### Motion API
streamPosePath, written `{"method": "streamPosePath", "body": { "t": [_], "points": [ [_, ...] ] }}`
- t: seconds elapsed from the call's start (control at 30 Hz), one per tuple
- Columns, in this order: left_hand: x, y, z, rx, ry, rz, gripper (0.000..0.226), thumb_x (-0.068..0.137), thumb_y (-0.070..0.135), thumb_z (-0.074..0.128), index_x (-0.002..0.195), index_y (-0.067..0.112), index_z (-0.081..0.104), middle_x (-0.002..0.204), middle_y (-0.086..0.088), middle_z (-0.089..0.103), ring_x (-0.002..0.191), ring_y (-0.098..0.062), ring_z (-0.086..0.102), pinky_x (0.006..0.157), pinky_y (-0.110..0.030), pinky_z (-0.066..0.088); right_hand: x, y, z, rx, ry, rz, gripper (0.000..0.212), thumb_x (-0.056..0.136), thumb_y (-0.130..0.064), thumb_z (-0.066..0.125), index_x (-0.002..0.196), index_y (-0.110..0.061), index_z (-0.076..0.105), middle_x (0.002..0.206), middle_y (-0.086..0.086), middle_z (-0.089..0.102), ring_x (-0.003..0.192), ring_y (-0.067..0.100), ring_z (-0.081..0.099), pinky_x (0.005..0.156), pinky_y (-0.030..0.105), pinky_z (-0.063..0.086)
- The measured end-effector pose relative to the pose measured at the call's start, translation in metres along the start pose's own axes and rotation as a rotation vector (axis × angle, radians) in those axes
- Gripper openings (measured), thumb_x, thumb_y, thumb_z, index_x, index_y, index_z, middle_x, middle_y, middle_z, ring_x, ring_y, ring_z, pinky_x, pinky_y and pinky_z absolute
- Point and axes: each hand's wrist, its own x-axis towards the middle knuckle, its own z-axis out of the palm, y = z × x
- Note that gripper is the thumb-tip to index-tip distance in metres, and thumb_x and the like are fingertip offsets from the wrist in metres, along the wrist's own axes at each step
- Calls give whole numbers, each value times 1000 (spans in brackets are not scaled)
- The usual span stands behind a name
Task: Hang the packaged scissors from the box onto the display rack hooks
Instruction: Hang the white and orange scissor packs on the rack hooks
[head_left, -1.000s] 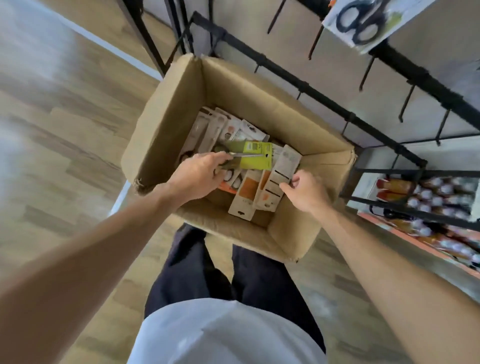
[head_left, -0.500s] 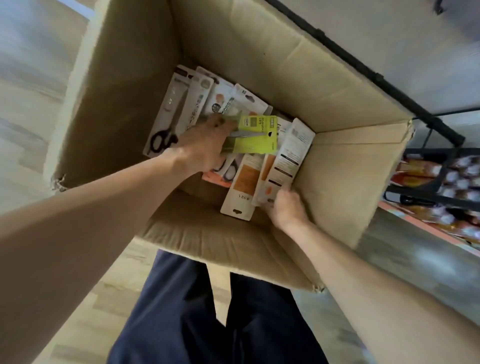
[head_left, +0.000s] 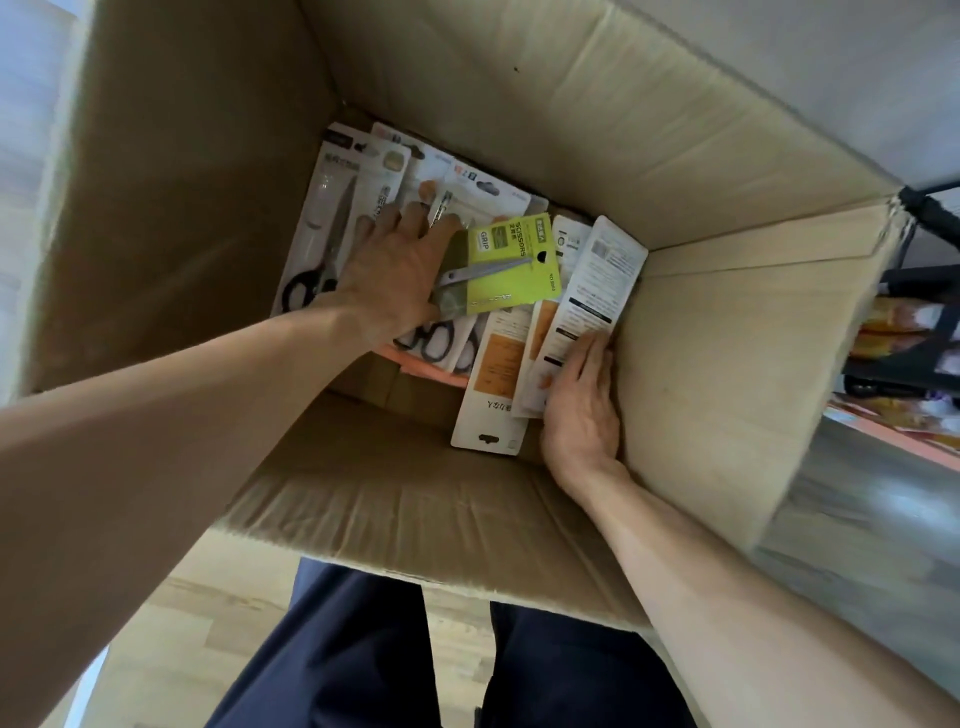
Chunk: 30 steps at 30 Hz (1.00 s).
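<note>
So this is the picking-up step: both hands are down inside the cardboard box (head_left: 519, 130), and nothing's headed for the rack yet. The left hand (head_left: 395, 275) has its grip on the yellow-green scissors pack (head_left: 511, 265), which sticks out from under the palm toward the right; the fingers are stretched out over the white scissors packs (head_left: 337, 218) behind it, so how exactly it's pinched underneath I can't tell. The right hand (head_left: 584, 410) lies along the box's right wall with fairly straight fingers pressed against the upright white card pack (head_left: 597, 296), steadying or sliding it rather than properly grabbing it, as far as I can see.

Next move, I'd guess: lift a pack clear of the pile, turn it so the hanger hole is up, and find a hook. None of the hooks show right now, so the head has to come up first.

Around it: more packs fanned across the box bottom, including an orange-and-white pack (head_left: 493, 384) lying with its hang slot nearest the person. Tall box walls crowd both wrists. A dark rack frame (head_left: 930, 208) peeks in at the right, with blurry stocked goods below it, and there's wood floor underneath.
</note>
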Motion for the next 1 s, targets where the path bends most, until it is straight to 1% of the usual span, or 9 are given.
{"method": "streamPosePath", "body": {
  "t": [0.13, 0.23, 0.37, 0.47, 0.6, 0.7, 0.83, 0.93, 1.0],
  "points": [
    [-2, 2, -1, 40, -15, -49, 87, 74, 35, 83, 143, 17, 33, 150, -17, 27, 135, -41, 30, 107, -58, 33, -2, 3, -7, -3, -31, -24, 72, 99, 7, 38, 157, 0, -5, 166, 16, -6, 154, 34, 1, 121, 38, 19],
    [-8, 2, -2, 8, -6, -75, 80, 76, 33, 81, 139, 17, 35, 144, -17, 34, 130, -40, 38, 97, -58, 45, -3, 0, -10, 43, -58, -25, 88, 92, 10, 52, 157, -3, -6, 166, 13, -8, 153, 36, 2, 120, 41, 21],
    [-16, 8, -9, 32, -70, -116, 62, 80, 38, 76, 127, 20, 40, 129, -13, 47, 117, -37, 52, 87, -52, 51, -16, -5, -20, 127, -73, -74, 92, 89, 5, 58, 158, -7, -1, 167, 11, -6, 143, 38, 33, 113, 45, 40],
    [-23, 7, -19, 47, -102, -96, 51, 85, 34, 73, 125, 21, 44, 120, -8, 56, 106, -33, 61, 78, -43, 55, -38, -6, -28, 183, -24, -98, 79, 89, 8, 52, 157, -5, 12, 166, 13, 6, 134, 37, 43, 108, 42, 41],
    [-42, -7, -28, -133, -185, -40, 41, 97, 16, 61, 135, 29, 55, 126, -7, 61, 107, -26, 62, 81, -34, 52, -55, -2, -50, 305, 40, -57, 59, 88, 11, 50, 144, -4, 43, 152, 12, 40, 131, 30, 47, 110, 35, 38],
    [-66, -19, -41, -297, -134, -45, 30, 96, 21, 62, 125, 25, 64, 114, -8, 67, 87, -21, 61, 69, -29, 47, -63, -1, -85, 338, 191, -115, 26, 94, 1, 54, 117, -6, 65, 118, 12, 66, 104, 33, 64, 86, 38, 51],
    [-121, -20, -80, -435, 41, -128, 17, 91, 18, 67, 107, 19, 72, 95, -13, 72, 87, -35, 68, 72, -37, 54, -73, -2, -163, 236, 385, -152, 17, 103, -19, 50, 93, -15, 63, 78, -2, 62, 68, 20, 58, 57, 32, 43],
    [-169, -20, -112, -515, 135, -161, 12, 89, 17, 67, 99, 19, 72, 86, -8, 72, 86, -34, 67, 69, -39, 54, -90, -6, -227, 313, 457, -113, 14, 103, -24, 52, 100, -17, 65, 75, -3, 62, 64, 20, 56, 46, 26, 32],
    [-194, -22, -129, -584, 173, -148, 7, 88, 17, 68, 93, 22, 71, 80, -2, 72, 78, -29, 67, 64, -36, 53, -109, -11, -267, 412, 464, -108, 14, 104, -26, 51, 108, -19, 63, 82, -1, 68, 63, 18, 57, 43, 27, 34]
  ]
}}
